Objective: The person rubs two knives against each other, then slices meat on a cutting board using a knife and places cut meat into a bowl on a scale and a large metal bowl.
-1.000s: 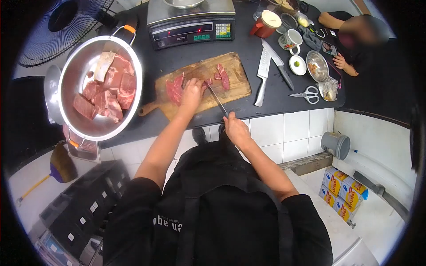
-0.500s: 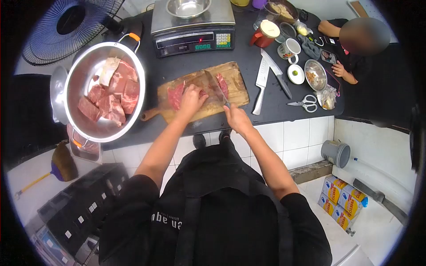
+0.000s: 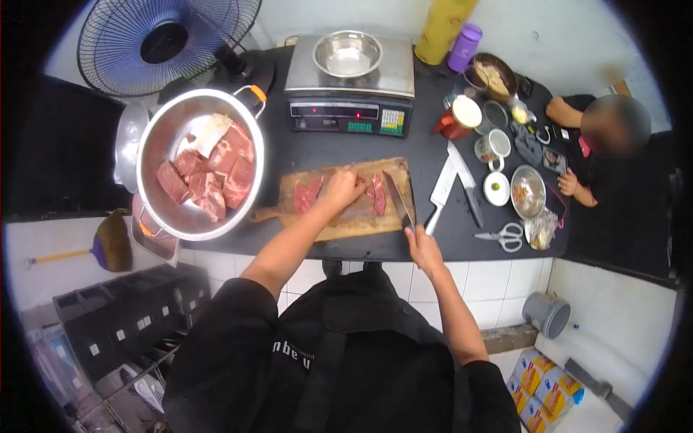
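Observation:
On the wooden cutting board (image 3: 339, 225) lie raw red meat pieces. A flat piece of meat (image 3: 308, 193) is on the left, and a narrow strip of meat (image 3: 379, 195) is on the right. My left hand (image 3: 342, 190) rests over the middle of the board, its fingers curled on meat beside the strip and partly hiding it. My right hand (image 3: 424, 249) is closed round the handle of a knife (image 3: 398, 200). The blade points away from me over the board's right end, to the right of the strip and apart from it.
A large steel pot (image 3: 247, 209) of meat chunks stands left of the board. Behind is a scale (image 3: 349, 115) with a steel bowl (image 3: 348, 54). Two more knives (image 3: 445, 189), scissors (image 3: 505, 237), a mug (image 3: 492, 146) and a small bowl (image 3: 528, 192) lie right. Another person (image 3: 613, 159) sits far right.
The knife has moved to the right, off the gap between the pieces. My left hand has shifted right across the board, toward the right strip. The whole view has tilted upward.

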The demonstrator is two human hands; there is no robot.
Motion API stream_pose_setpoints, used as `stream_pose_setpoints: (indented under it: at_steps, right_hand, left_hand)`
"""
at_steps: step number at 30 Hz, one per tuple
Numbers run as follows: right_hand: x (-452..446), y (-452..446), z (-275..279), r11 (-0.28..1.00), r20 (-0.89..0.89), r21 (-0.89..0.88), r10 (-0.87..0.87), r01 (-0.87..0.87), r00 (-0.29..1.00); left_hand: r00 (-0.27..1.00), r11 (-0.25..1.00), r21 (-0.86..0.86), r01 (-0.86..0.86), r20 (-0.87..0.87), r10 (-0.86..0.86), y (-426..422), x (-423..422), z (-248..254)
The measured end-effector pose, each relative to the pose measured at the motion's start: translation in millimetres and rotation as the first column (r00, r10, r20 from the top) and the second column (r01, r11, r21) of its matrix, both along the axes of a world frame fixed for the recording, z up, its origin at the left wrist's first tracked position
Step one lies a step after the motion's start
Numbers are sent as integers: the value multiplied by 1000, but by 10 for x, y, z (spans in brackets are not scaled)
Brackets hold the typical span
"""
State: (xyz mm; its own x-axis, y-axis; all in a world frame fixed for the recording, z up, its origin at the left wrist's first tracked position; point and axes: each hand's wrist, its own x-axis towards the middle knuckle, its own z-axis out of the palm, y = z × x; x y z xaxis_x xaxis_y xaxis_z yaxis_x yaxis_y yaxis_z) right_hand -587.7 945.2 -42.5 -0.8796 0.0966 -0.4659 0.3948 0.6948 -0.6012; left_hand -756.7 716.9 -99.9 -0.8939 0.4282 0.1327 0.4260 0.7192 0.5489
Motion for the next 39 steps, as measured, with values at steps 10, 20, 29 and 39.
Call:
stream_pose_setpoints:
  at_steps: [10,20,29,39]
  right_hand:
    - [-200,232,-49,999,82,-42,21,-17,996]
    - [-218,295,-287,993,55,60,102,-105,993]
    - [-285,156,-186,997,185,-75,47,-34,982]
    - [-303,34,-7,994,234,-95,-32,56,972]
  left_hand:
    - [926,917,135,-375,17,376,0,-2008,1525]
    - [887,915,153,-374,346,305,135,-151,740]
    - [915,954,113,-279,333,228,209,515,246]
    - [990,999,-8,-37,138,38,329,419,-2]
